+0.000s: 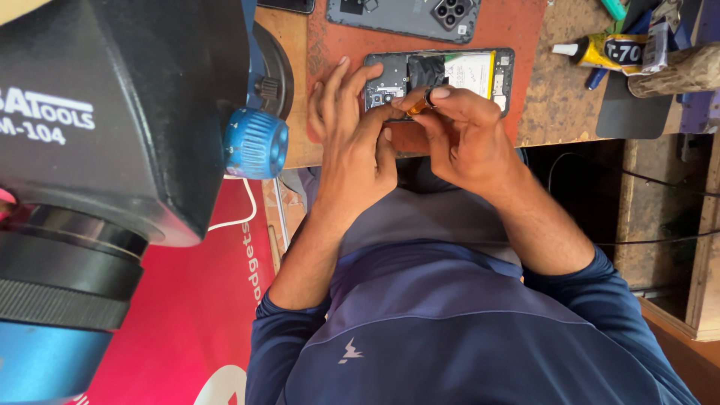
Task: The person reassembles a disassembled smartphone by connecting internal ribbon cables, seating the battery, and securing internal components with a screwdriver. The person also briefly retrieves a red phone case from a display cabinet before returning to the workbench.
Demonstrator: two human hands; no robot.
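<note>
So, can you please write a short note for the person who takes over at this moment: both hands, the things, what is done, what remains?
Left hand: fingers spread on the left end of the opened phone, holding it down on the red mat.
Right hand: pinches a small orange strip at the phone's near edge.
Done: the back cover is off and lies beyond the phone.
Left: cover not yet refitted.
Yellow glue tube lies to the right.

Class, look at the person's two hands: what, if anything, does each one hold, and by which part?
The right hand pinches a small orange strip by its end. The left hand presses the opened phone at its edge.
</note>
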